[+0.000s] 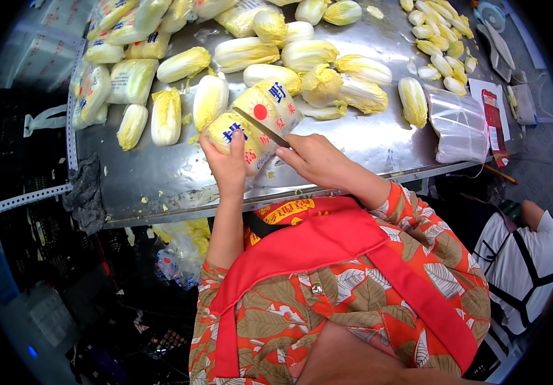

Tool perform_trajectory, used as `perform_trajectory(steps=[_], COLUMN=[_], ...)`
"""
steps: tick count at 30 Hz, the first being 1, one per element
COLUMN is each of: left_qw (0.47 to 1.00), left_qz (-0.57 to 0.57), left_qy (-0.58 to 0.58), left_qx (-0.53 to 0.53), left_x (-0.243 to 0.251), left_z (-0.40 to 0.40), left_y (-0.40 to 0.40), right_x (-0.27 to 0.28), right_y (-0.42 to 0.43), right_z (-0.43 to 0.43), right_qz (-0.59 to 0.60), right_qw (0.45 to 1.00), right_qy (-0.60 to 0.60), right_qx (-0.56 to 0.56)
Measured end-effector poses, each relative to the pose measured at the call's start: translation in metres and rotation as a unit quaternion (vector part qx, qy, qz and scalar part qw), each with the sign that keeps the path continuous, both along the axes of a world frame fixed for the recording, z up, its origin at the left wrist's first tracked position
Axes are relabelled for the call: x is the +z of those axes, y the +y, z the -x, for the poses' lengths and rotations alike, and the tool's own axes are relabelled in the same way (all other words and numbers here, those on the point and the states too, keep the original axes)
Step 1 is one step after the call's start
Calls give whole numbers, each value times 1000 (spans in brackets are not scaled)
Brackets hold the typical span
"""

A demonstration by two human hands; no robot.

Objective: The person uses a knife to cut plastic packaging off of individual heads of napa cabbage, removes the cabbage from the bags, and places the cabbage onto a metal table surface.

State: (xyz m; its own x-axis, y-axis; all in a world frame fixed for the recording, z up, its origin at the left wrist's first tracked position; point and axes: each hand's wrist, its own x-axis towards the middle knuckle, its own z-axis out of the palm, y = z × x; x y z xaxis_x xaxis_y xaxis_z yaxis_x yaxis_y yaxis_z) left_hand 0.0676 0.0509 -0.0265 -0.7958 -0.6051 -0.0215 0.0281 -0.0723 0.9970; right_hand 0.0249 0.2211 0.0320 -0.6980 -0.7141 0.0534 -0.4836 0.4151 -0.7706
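Note:
My left hand (228,161) grips the near left end of a napa cabbage in a printed plastic bag (250,127), thumb on top. A knife (262,126) is held in my right hand (317,159), its dark blade lying across the bagged cabbage. Whether the edge is cutting the plastic I cannot tell. The handle is hidden inside my fingers. Right beside the bag on the left lies a bare napa cabbage (210,102), with another yellow-leaved cabbage (166,118) farther left. Loose cabbages (322,86) lie close behind and to the right.
The steel table (372,139) carries bagged cabbages (134,79) at left and a heap of small cabbages (440,38) at far right. A stack of clear plastic bags (459,127) lies near the right edge. A grey rag (86,192) hangs at the left corner. Another person (522,260) is at lower right.

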Motion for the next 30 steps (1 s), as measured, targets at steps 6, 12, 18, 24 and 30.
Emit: perform_trajectory(steps=[6,12,18,24,30], left_qw=[998,979,923,951,937], left_qz=[-50,-198,-343,-216,-246], left_qy=[4,53,96,86,124], left_qx=[38,-16,-144,-203,-216], left_x=[-13,13,64,69,89], left_z=[2,3,19,36,49], left_y=[-8,-27,-21,-40,-27], right_x=[-10,24,8,-1,-9], right_y=[22,68,65,54,46], right_z=[-14,-10,0,3,31], right_qz=[-194,-184,100,164,333], right_qw=[964,920,927,904,881], right_qy=[-154,-346,-341,-347,-296], right_qx=[92,19,-122,-189,-160])
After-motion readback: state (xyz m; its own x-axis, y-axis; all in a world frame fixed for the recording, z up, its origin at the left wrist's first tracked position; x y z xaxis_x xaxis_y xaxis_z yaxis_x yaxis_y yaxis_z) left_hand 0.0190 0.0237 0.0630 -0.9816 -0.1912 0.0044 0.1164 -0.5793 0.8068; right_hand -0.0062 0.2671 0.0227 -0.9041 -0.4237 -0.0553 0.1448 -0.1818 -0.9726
